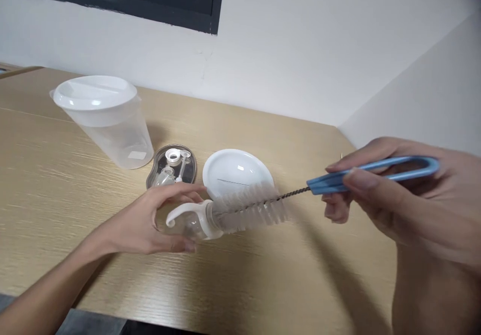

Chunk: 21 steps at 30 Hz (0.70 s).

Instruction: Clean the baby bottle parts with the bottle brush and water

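Observation:
My left hand [165,219] curls around a small clear bottle [191,224] that has a white collar with a hooked handle. The bottle is tilted on its side, its mouth facing right. In my right hand [391,189] is a bottle brush [251,207] with white bristles, a twisted wire stem and a blue loop handle, pinched between thumb and fingers. The brush tip sits at the bottle's mouth; most of the bristles show outside it. How far the tip goes in is hard to see.
A translucent lidded pitcher [120,129] stands at the back left. Beside it, a small metal tray [193,167] holds white and clear small parts. A white oval dish [236,167] lies behind the brush. The wooden table [180,285] meets a white wall with a dark window frame.

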Available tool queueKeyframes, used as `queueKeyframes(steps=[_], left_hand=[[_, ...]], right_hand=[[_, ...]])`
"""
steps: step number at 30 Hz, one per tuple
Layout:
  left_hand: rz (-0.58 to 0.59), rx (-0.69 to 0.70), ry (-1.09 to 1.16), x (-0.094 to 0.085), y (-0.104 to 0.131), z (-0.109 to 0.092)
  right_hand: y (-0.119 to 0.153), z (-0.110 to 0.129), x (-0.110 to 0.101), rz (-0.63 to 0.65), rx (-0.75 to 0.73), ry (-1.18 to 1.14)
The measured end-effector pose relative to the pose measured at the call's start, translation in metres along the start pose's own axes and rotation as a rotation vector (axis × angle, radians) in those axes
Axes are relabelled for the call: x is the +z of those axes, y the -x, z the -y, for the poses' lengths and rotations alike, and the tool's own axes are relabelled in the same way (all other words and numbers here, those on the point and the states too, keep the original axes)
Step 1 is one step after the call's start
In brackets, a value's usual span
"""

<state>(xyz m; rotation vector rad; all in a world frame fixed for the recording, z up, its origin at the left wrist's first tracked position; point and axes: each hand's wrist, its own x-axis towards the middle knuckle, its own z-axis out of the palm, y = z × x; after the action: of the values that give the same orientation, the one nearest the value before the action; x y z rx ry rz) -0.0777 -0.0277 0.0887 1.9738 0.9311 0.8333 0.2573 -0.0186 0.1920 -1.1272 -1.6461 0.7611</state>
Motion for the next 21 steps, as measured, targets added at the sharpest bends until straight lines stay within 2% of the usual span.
queueKeyframes(steps=[4, 12, 14, 16, 19, 21], left_hand=[[0.017, -0.073, 0.083, 0.008, -0.001, -0.007], [-0.079, -0.107, -0.049, 0.015, -0.004, -0.016], [-0.087, -0.125, -0.059, 0.013, -0.003, -0.017], [-0.033, -0.195, -0.015, 0.011, -0.002, -0.018], [0.051, -0.319, 0.123, 0.009, -0.002, -0.018], [0.049, -0.327, 0.214, 0.009, -0.003, -0.016]], right_hand=[[-0.009, 0.012, 0.006, 0.071, -0.003, 0.041], [-0.013, 0.007, 0.011, 0.08, -0.045, -0.029], [-0.015, 0.005, 0.01, 0.081, -0.013, -0.064], [-0.019, 0.002, 0.009, 0.083, 0.041, -0.097], [-0.026, -0.004, 0.009, 0.09, 0.137, -0.148], [-0.03, -0.008, 0.009, 0.099, 0.195, -0.183]])
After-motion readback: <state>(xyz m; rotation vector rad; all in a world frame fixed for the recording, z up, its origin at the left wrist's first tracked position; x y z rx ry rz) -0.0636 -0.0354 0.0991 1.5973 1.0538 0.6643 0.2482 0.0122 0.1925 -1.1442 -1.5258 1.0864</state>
